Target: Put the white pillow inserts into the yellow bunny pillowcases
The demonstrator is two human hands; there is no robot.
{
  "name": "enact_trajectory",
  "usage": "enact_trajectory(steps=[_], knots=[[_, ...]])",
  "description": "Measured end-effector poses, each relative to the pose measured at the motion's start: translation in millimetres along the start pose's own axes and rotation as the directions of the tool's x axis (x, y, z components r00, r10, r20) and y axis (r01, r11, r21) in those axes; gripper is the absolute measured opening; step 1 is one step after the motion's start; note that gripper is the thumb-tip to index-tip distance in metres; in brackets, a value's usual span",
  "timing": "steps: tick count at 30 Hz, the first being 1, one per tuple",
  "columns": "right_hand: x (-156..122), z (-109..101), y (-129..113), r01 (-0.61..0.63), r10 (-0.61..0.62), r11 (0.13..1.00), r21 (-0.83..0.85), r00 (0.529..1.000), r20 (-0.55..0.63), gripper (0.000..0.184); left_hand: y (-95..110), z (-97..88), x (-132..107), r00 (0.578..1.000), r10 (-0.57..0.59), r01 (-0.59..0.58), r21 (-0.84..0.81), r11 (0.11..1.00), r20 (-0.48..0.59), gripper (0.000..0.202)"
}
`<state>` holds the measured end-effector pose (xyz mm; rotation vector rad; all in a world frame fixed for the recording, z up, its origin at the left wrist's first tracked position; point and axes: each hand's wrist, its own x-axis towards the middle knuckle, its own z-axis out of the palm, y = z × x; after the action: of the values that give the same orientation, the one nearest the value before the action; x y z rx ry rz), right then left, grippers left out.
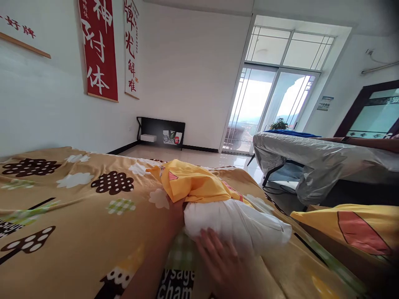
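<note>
A white pillow [240, 224] lies on a brown patterned blanket [131, 232], its far edge tucked under a bunched yellow pillowcase [199, 182]. The wrist and back of my left hand [176, 211] reach in at the left end of the pillow. Its fingers are hidden under the yellow cloth, so its grip does not show. Against the near side of the pillow, my right hand [218, 251] rests with fingers stretched out, slightly blurred.
To the right, more yellow cloth [352, 232] with a red patch lies past the blanket's edge. Beyond it stands a table covered in clear plastic [280, 147], with another person's forearm [370, 143] over it. A low black shelf [162, 131] stands by the far wall.
</note>
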<state>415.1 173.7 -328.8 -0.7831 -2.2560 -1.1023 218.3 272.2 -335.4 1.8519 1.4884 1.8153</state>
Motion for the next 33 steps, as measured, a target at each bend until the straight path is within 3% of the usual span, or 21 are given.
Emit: enact_trajectory(steps=[2,5,7,12,17,22,27,30,33], knots=[[4.0,9.3,-3.7,-0.01,0.012,0.998,-0.056,0.999,0.033,0.044,4.8,2.6,-3.9,0.99,0.107,-0.1,0.07,0.993,-0.095,0.029],[11.2,34.7,3.8,-0.079,0.079,0.994,-0.071,0.997,0.0,0.043,12.3,7.2,-2.7,0.922,0.27,-0.218,0.203,0.955,-0.279,0.02],[14.8,51.7,11.2,-0.076,0.078,0.996,-0.048,0.997,0.027,0.042,17.8,9.3,0.2,0.886,0.32,-0.245,0.248,0.937,-0.334,0.019],[34.1,76.3,20.0,-0.081,0.078,0.996,0.021,0.989,0.127,0.039,26.2,3.8,6.3,0.821,0.493,-0.391,0.345,0.853,-0.289,0.031],[70.9,80.4,22.4,-0.17,0.161,0.984,0.044,0.974,0.158,0.034,27.5,-10.2,13.6,0.732,0.638,-0.499,0.45,0.741,-0.238,0.031],[86.8,68.4,33.1,-0.204,0.195,0.978,0.043,0.966,0.169,0.033,48.2,-12.1,14.0,0.69,0.693,-0.539,0.49,0.685,-0.209,0.027],[77.5,36.2,38.6,-0.212,0.213,0.977,-0.017,0.976,0.042,0.033,94.0,-18.2,4.4,0.634,0.7,-0.569,0.415,0.71,-0.329,0.021],[73.1,11.4,28.5,-0.211,0.209,0.976,-0.047,0.977,-0.037,0.033,124.9,-41.8,-3.8,0.59,0.732,-0.619,0.391,0.681,-0.341,0.019],[76.0,-14.0,10.6,-0.228,0.222,0.974,-0.018,0.962,-0.159,0.03,151.8,-75.5,-12.3,0.552,0.797,-0.661,0.453,0.598,-0.247,0.015]])
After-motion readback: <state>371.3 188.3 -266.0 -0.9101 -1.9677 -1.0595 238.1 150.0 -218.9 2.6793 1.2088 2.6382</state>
